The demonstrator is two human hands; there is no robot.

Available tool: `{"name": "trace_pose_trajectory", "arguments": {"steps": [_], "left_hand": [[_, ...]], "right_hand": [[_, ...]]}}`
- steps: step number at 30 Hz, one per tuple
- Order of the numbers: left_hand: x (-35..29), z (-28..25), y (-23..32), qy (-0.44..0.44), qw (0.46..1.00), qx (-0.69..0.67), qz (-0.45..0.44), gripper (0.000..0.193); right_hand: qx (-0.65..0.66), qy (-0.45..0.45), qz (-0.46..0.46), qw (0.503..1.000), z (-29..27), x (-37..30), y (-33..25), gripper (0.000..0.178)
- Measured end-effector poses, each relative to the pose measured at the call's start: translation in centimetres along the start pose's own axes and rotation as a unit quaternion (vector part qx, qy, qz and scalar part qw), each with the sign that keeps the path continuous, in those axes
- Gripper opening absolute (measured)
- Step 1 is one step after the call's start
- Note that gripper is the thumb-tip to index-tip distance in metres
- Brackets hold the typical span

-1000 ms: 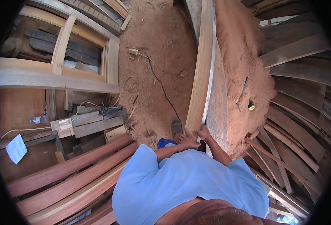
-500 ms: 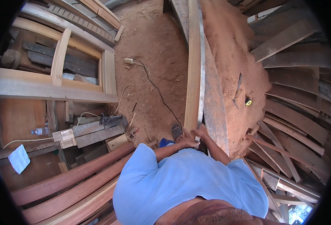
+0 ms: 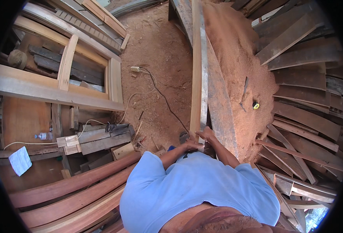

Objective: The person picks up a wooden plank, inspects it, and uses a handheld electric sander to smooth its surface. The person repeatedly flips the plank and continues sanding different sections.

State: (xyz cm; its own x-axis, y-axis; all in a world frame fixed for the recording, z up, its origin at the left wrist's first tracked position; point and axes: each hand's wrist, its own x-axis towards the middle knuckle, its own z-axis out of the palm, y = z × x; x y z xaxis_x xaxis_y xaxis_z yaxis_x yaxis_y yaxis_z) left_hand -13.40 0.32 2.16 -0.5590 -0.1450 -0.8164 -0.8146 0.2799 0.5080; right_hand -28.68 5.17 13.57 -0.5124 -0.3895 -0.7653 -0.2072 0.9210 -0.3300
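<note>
Right now both hands grip the near end of a long wooden plank (image 3: 196, 77). The left hand (image 3: 191, 145) and the right hand (image 3: 207, 134) are closed around it, side by side. It stands on edge on a bench (image 3: 222, 105) thick with sawdust (image 3: 237, 58). No cut shows yet, so the work looks barely begun. A yellow tape measure (image 3: 255, 105) lies nearby.

A long, narrow plank (image 3: 197, 73) of pale reddish-brown wood runs straight away from the person, its near end at the two hands and its far end reaching toward the top of the view. It stands on its thin edge, slightly bowed, resting along a wider grey board (image 3: 218, 101) that lies beside a sawdust-covered surface.
</note>
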Motion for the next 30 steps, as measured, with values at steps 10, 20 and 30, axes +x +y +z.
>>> {"name": "trace_pose_trajectory", "arguments": {"steps": [10, 20, 30], "left_hand": [[-2.3, -3.7, -3.5, -0.122, 0.901, -0.396, 0.128, 0.114], [-1.7, -1.5, -4.6, -0.018, 0.905, -0.404, 0.127, 0.106], [-1.2, 2.3, -6.9, 0.015, 0.881, -0.446, 0.157, 0.095]], "right_hand": [[0.032, 0.039, -0.188, 0.981, 1.5, -0.3, 6.7, 0.04], [-0.069, 0.098, 0.075, 0.99, 5.3, -3.1, 25.1, 0.06], [-0.062, -0.029, -0.014, 0.998, 8.3, -4.3, 32.2, 0.04]]}}
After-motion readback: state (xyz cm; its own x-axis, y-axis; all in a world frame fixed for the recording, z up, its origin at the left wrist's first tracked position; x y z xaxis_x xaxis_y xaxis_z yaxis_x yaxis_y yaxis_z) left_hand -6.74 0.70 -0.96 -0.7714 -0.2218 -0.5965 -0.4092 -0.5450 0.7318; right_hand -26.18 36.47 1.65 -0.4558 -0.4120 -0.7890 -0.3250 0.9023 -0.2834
